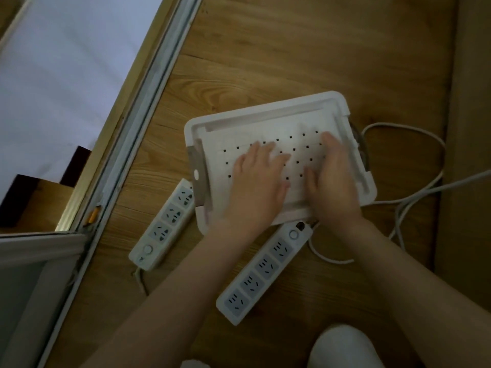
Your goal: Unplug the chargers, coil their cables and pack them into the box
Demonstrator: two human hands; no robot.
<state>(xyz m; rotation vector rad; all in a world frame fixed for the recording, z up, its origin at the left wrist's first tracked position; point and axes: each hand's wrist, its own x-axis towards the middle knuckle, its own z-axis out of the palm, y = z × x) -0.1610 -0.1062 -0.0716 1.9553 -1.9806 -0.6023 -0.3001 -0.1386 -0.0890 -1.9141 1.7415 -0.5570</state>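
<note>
Apparently nearly done: left hand and right hand press straight fingers flat on the box lid; power strips behind the fingers sit empty (chargers presumably inside).

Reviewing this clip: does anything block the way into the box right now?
Yes. The lid sits closed over the box, covering its opening, and the left hand and right hand lie flat on top of it. No chargers are in view.
</note>
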